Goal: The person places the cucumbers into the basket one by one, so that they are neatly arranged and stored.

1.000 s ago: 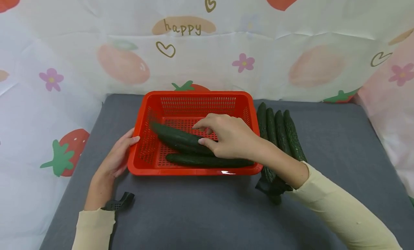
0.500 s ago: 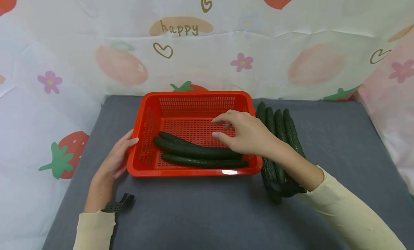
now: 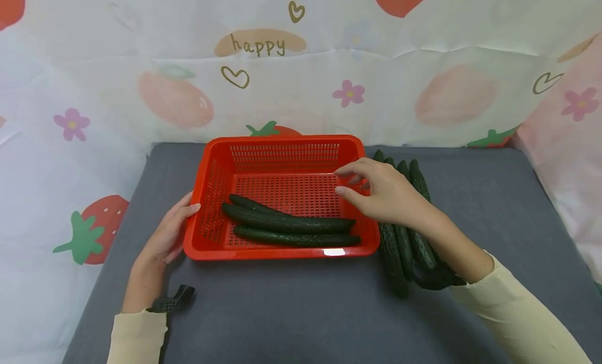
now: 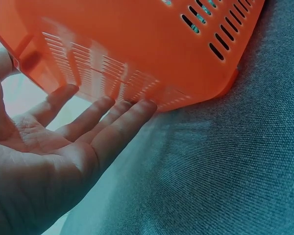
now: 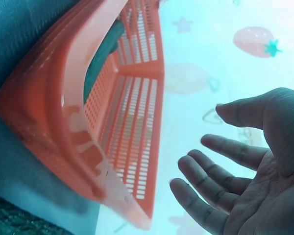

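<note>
The left hand [image 3: 166,233] grips the left rim of the red basket [image 3: 263,253], thumb over the edge, fingers against the outer wall. Three dark green cucumbers [image 3: 287,224] lie inside, along the near side. The right hand [image 3: 383,191], released, hovers above the right rim, beside which four more cucumbers [image 3: 392,264] lie on the grey surface [image 3: 291,311].

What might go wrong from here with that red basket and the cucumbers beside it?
The four long, dark-green cucumbers lie side by side outside the red plastic basket, so lifting one might roll the others. The dark right-wrist strap hangs close to them and might nudge one. The bare left hand holds only the basket's left side, so the basket might slide on the grey cloth if the bare right hand, near its right rim, bumps it.
</note>
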Motion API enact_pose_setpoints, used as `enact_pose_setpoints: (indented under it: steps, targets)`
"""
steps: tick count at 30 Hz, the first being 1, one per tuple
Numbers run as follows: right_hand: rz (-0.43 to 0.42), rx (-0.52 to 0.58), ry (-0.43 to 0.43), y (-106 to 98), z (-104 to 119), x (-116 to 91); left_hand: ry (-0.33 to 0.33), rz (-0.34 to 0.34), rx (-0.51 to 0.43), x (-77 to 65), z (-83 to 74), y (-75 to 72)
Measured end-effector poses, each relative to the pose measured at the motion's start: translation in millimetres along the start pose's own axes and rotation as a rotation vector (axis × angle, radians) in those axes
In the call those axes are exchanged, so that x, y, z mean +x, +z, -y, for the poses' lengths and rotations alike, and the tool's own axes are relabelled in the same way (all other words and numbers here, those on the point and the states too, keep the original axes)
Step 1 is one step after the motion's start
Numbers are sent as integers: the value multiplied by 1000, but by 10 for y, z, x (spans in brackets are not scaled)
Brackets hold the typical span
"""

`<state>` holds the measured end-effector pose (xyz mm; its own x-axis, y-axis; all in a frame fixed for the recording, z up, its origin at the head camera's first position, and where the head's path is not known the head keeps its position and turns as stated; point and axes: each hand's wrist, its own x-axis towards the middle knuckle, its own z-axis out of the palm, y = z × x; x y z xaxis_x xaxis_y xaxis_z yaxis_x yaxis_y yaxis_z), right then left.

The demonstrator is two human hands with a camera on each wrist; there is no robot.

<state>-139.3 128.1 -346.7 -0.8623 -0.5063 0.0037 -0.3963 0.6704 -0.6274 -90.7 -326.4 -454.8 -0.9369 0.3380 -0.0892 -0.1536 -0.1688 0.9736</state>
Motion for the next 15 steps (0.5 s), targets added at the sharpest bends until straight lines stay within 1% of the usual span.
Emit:
enact_pose_setpoints:
  steps: [5,10,15]
  targets:
    - [-13,31,33,-58,-126,-79,-7,7,11,6,21,-2]
    - [-36,71,42,-117,-222,-158,2,9,31,7,27,2]
    - [-58,87,40,-139,-314,-213,5,3,23,-10,5,-6]
